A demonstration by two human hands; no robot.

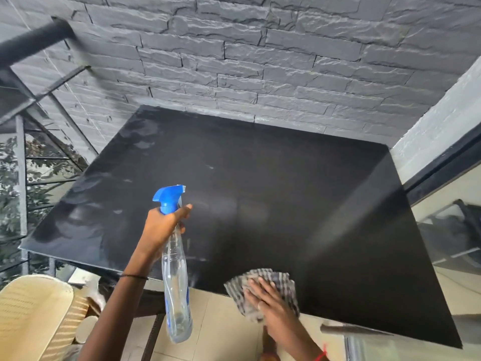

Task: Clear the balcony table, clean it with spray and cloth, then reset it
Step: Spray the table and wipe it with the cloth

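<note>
The desk [260,183] stretches ahead of both grips, smeared beyond the left one, so I judge spraying is the step in hand. The bottle [176,282] hangs upright from my left grip [158,227], fingers curled round its neck and one out by the trigger, nozzle aimed over the middle. Under my right grip [268,303], fingers flat and spread, the cloth [285,281] is pressed on the near edge, presumably ready to wipe.
</note>
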